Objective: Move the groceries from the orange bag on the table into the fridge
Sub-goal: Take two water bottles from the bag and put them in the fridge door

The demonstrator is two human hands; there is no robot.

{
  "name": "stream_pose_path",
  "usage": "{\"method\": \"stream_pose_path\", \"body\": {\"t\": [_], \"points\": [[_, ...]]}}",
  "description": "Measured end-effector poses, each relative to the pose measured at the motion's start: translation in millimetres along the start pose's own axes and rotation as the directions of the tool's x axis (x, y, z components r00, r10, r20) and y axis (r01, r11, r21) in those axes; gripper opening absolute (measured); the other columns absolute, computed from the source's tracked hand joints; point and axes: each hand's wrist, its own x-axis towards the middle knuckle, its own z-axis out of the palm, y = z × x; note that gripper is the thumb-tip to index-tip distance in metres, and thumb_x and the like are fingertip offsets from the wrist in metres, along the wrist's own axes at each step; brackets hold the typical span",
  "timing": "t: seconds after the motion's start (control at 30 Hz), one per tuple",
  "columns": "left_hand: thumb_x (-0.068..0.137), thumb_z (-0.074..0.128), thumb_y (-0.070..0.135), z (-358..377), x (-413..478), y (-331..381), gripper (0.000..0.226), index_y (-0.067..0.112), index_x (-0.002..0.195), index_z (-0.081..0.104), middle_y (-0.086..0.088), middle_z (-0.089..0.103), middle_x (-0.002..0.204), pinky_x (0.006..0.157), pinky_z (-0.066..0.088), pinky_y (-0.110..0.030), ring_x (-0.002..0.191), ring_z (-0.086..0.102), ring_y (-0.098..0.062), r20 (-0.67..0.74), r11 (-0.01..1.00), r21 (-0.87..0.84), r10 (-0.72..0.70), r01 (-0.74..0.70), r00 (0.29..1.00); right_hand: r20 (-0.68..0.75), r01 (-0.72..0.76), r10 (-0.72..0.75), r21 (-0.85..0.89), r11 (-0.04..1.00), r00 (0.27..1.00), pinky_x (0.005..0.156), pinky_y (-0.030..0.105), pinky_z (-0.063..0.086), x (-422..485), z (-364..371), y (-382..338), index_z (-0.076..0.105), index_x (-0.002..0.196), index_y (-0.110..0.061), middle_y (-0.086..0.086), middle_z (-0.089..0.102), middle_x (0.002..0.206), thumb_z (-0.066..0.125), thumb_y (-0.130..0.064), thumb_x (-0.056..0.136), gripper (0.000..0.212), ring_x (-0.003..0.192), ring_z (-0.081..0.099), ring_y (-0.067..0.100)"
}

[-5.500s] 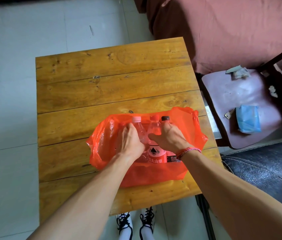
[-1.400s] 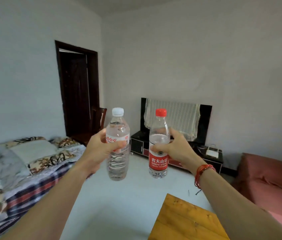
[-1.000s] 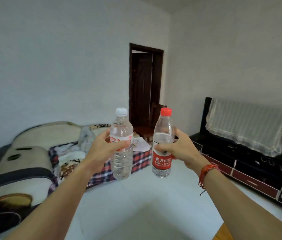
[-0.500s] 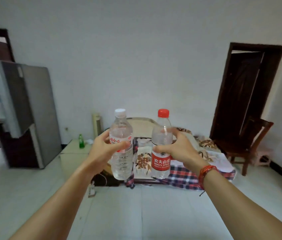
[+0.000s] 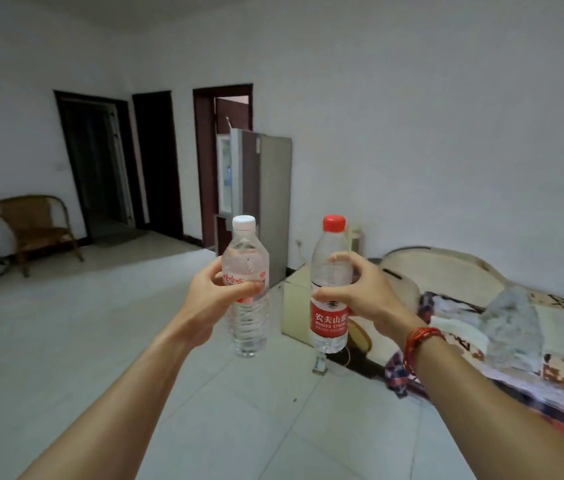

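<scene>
My left hand [image 5: 209, 299] grips a clear water bottle with a white cap [image 5: 245, 327], held upright at chest height. My right hand [image 5: 363, 297] grips a second upright water bottle with a red cap and red label [image 5: 329, 327]. Both bottles are side by side, a little apart. Straight ahead, behind the bottles, a grey fridge [image 5: 273, 188] stands against the far wall with its door [image 5: 230, 178] swung open toward the left; a bottle shows on the door shelf. The orange bag and the table are out of view.
White tiled floor stretches ahead toward the fridge. A bed with patterned bedding [image 5: 502, 334] lies at the right, with a pale low cabinet [image 5: 296, 306] beside it. A wicker chair [image 5: 36, 226] stands at the far left wall. Dark doorways [image 5: 100, 168] open beyond the fridge.
The view has swung left: the fridge has moved from the left edge to straight ahead, the bed to the right. Both hands still hold the bottles the same way.
</scene>
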Motion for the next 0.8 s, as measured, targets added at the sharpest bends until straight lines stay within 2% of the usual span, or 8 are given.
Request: {"method": "stream_pose_path", "body": {"t": [0.17,0.23,0.37,0.43,0.53,0.7,0.8], "points": [[0.062,0.087,0.007,-71.1,-32.2,9.6,0.051,0.018,0.108,0.068,-0.004,0.076,0.095,0.067,0.054,-0.027,0.083,0.071,-0.016,-0.085,0.999,0.042,-0.001,0.004,0.996,0.075,0.049,-0.049,0.005,0.999,0.996,0.085,0.048,0.061,6.9,70.7,-19.5,0.059,0.115,-0.036,0.001,0.068,0.113,0.091,-0.021,0.066,0.06,0.097,0.07,0.024],[0.067,0.085,0.006,-94.7,-44.4,13.0,0.046,0.02,0.108,0.068,-0.003,0.076,0.095,0.067,0.054,-0.027,0.084,0.071,-0.017,-0.122,0.999,0.047,0.0,0.006,0.992,0.107,0.061,-0.063,0.018,0.998,0.992,0.083,0.046,0.061,5.0,94.4,-28.1,0.059,0.116,-0.036,0.0,0.069,0.112,0.092,-0.022,0.066,0.061,0.097,0.071,0.023],[0.065,0.084,0.014,-128.6,-62.6,20.5,0.048,0.021,0.109,0.067,-0.003,0.075,0.097,0.07,0.053,-0.031,0.089,0.071,-0.02,-0.184,0.998,0.059,-0.001,0.012,0.983,0.158,0.075,-0.082,0.052,0.996,0.984,0.07,0.035,0.06,-1.5,131.6,-42.9,0.059,0.107,-0.04,-0.002,0.069,0.108,0.09,-0.018,0.069,0.054,0.091,0.071,0.019],[0.063,0.086,0.016,-139.2,-68.8,22.4,0.051,0.019,0.11,0.067,-0.005,0.075,0.098,0.07,0.052,-0.032,0.09,0.071,-0.022,-0.207,0.998,0.065,-0.001,0.015,0.978,0.186,0.082,-0.092,0.061,0.995,0.978,0.068,0.033,0.059,-4.0,144.5,-49.0,0.058,0.102,-0.041,-0.004,0.069,0.108,0.09,-0.016,0.069,0.052,0.091,0.07,0.017],[0.056,0.091,0.019,-147.7,-72.7,23.2,0.061,0.019,0.112,0.066,-0.006,0.075,0.1,0.07,0.052,-0.033,0.092,0.07,-0.024,-0.238,0.998,0.063,0.0,0.015,0.971,0.216,0.088,-0.1,0.065,0.994,0.971,0.069,0.034,0.059,-2.9,155.6,-53.5,0.059,0.102,-0.04,-0.002,0.069,0.109,0.09,-0.016,0.069,0.051,0.094,0.07,0.019],[0.058,0.09,0.018,-144.1,-73.4,19.5,0.061,0.018,0.114,0.066,-0.007,0.074,0.102,0.073,0.054,-0.036,0.094,0.071,-0.027,-0.247,0.998,0.059,0.003,0.012,0.969,0.243,0.096,-0.111,0.072,0.993,0.964,0.077,0.043,0.062,5.1,155.6,-48.4,0.061,0.113,-0.035,0.001,0.07,0.111,0.09,-0.018,0.068,0.056,0.097,0.071,0.024],[0.064,0.088,0.014,-137.4,-69.4,17.9,0.055,0.017,0.114,0.066,-0.009,0.074,0.103,0.074,0.055,-0.037,0.096,0.07,-0.03,-0.244,0.998,0.061,0.003,0.012,0.97,0.255,0.098,-0.117,0.084,0.992,0.96,0.076,0.043,0.062,9.9,149.6,-44.2,0.06,0.116,-0.033,0.002,0.07,0.112,0.091,-0.019,0.067,0.06,0.097,0.071,0.024]]}}
